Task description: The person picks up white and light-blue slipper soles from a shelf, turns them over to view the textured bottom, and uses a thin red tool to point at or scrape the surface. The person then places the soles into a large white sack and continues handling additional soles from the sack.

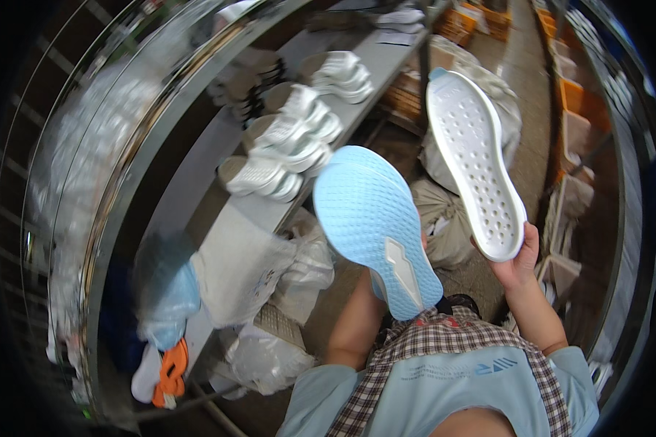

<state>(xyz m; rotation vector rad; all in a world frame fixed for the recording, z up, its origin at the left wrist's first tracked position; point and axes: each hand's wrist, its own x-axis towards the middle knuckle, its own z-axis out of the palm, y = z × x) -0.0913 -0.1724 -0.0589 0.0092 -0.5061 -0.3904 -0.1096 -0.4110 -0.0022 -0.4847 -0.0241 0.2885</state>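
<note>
My left hand (pixel 424 239) is mostly hidden behind a light blue shoe sole (pixel 361 207), held with its textured tread facing up. A pale, long inset shows in the tread toward the narrow end, which points at my apron. My right hand (pixel 519 261) grips a white shoe sole (pixel 477 156) by its near end, thumb at the rim. That sole stands upright and tilted, its hollow inner side with rows of small round dents toward me. A small light blue tip (pixel 436 73) shows at its far end. The two soles are apart.
Stacks of white soles (pixel 288 138) line a grey shelf (pixel 375 65) on the left. A pale cloth (pixel 240 266), plastic bags (pixel 266 357) and an orange sole-shaped piece (pixel 170 373) lie nearer. Beige sacks (pixel 441 218) sit ahead. Orange crates (pixel 576 109) stand along the right.
</note>
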